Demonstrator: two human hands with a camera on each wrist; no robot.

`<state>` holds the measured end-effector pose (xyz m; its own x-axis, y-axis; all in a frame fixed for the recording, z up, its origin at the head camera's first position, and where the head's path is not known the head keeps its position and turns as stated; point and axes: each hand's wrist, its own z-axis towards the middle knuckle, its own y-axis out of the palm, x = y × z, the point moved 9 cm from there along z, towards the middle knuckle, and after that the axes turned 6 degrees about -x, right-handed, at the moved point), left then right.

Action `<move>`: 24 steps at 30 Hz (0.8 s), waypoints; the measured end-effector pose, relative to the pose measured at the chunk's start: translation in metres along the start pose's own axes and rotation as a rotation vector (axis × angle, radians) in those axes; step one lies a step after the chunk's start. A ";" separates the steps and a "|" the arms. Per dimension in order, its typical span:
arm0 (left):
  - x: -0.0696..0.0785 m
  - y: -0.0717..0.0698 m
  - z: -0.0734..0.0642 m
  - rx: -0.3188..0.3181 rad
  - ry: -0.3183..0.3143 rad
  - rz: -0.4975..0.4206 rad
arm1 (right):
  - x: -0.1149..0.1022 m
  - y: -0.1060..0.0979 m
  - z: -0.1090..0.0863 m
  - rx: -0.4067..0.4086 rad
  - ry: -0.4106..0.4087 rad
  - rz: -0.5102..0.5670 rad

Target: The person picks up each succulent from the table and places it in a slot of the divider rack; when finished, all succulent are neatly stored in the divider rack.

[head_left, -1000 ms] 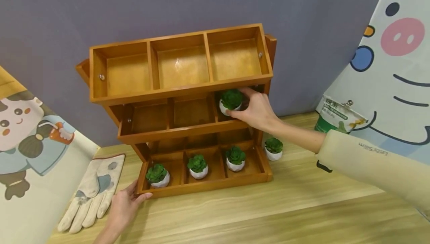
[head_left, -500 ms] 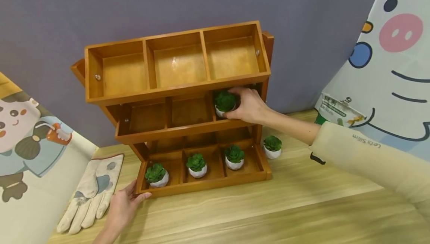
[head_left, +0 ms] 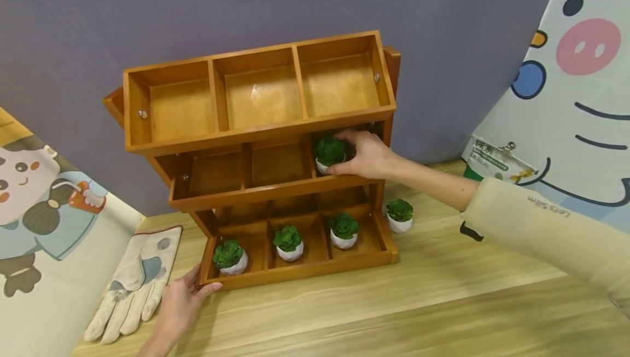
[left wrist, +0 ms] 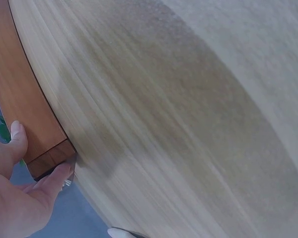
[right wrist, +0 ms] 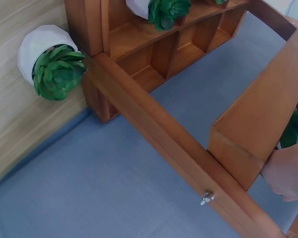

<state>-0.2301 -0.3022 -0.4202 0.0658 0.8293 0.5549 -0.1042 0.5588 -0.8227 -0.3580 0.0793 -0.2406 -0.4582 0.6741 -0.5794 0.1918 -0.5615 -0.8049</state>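
Note:
A wooden three-tier shelf (head_left: 283, 278) stands on the table, each tier split into three compartments. My left hand (head_left: 179, 305) grips the front left corner of its bottom tier; in the left wrist view the thumb (left wrist: 18, 135) lies on the board and fingers curl round the end. In the middle tier's right compartment, my right hand (head_left: 366, 154) holds a potted succulent (head_left: 330, 150), thumb at the white pot and fingers behind the leaves. The bottom tier carries a left succulent (head_left: 228, 256), a middle one (head_left: 289, 242) and a right one (head_left: 344, 230), one per compartment.
Another potted succulent (head_left: 400, 215) stands on the table just right of the shelf. A work glove (head_left: 135, 283) lies at the left, and a white and green bag (head_left: 497, 160) with a clip leans at the right wall. A grey-blue partition (head_left: 246, 1) rises behind.
My right hand has moved the succulent slightly left and lower into the middle tier's right compartment. The left hand keeps its grip on the corner, and the head view has shifted a little.

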 end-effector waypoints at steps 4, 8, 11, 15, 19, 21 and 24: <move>0.001 -0.001 0.000 -0.004 -0.006 0.005 | -0.002 0.000 -0.002 -0.006 -0.010 0.003; 0.002 -0.001 0.001 -0.002 0.004 0.011 | -0.001 0.001 -0.004 -0.016 -0.011 -0.005; 0.002 -0.002 0.001 -0.004 0.003 0.011 | -0.002 0.002 -0.006 -0.019 -0.022 -0.002; 0.000 -0.001 0.001 -0.014 -0.014 0.001 | -0.005 0.002 -0.007 -0.016 -0.062 -0.006; -0.002 0.000 0.001 -0.020 -0.021 -0.011 | -0.008 -0.001 -0.011 -0.034 -0.093 -0.012; -0.002 0.001 0.000 -0.026 -0.031 -0.013 | -0.010 -0.004 -0.017 -0.047 -0.111 -0.015; -0.003 0.003 0.002 -0.039 -0.044 -0.008 | -0.012 -0.013 -0.032 -0.025 -0.156 -0.020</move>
<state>-0.2322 -0.3027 -0.4238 0.0231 0.8241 0.5659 -0.0648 0.5661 -0.8218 -0.3272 0.0939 -0.2271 -0.5911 0.6013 -0.5376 0.2015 -0.5353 -0.8203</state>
